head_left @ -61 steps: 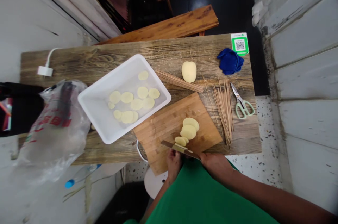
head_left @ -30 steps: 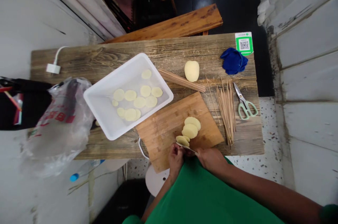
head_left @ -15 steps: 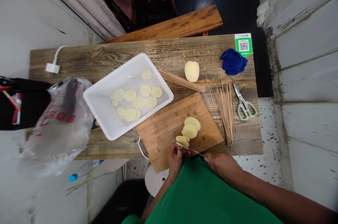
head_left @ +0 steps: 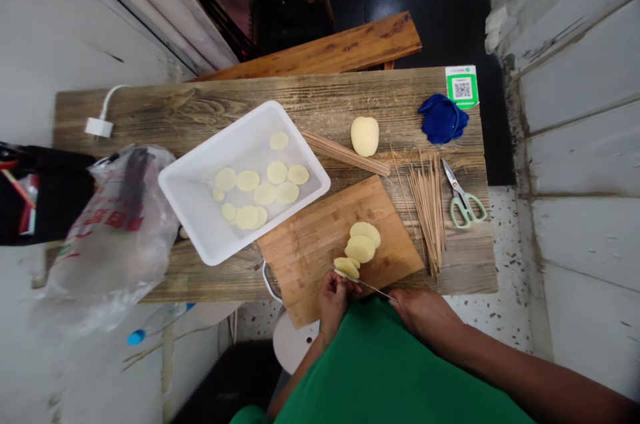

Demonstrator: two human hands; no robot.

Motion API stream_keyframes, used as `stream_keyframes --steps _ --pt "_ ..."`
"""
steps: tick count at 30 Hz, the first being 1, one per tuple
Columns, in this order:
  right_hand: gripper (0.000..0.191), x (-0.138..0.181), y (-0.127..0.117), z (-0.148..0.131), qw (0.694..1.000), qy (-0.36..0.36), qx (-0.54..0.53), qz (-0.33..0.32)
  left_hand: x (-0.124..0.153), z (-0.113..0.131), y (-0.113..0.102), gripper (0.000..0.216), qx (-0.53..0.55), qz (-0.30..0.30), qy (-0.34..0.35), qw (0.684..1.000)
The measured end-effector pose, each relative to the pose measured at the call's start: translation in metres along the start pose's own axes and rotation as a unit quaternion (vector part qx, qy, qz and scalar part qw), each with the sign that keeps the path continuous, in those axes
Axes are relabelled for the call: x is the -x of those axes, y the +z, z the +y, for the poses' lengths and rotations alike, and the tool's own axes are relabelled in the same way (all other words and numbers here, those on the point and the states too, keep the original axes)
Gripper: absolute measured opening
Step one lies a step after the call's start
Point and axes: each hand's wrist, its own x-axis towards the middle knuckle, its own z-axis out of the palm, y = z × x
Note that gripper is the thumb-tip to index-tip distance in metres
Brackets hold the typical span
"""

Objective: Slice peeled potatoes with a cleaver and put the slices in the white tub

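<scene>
At the near edge of the cutting board [head_left: 300,244], the right hand [head_left: 416,309] gripped a knife [head_left: 374,289]; the left hand [head_left: 333,296] curled beside potato slices [head_left: 360,249], its hold unclear.

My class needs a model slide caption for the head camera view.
At a wooden cutting board, the right hand holds a knife beside pale slices, the left hand close by.
</scene>
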Motion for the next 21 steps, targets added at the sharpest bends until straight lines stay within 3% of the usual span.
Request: stream_keyframes --steps 6,15,21 --pt "0.04 0.002 -0.001 0.0 1.0 0.004 0.008 -0.005 0.0 -0.001 0.0 0.046 0.015 -0.006 -0.002 1.0" --pt "0.041 0.002 0.008 0.005 0.998 -0.024 0.0 0.05 0.001 0.0 0.0 0.043 -0.002 0.008 -0.017 1.0" --pt "0.037 0.001 0.008 0.004 0.999 -0.007 0.023 0.029 -0.001 0.001 0.0 0.041 -0.018 0.003 -0.013 1.0"
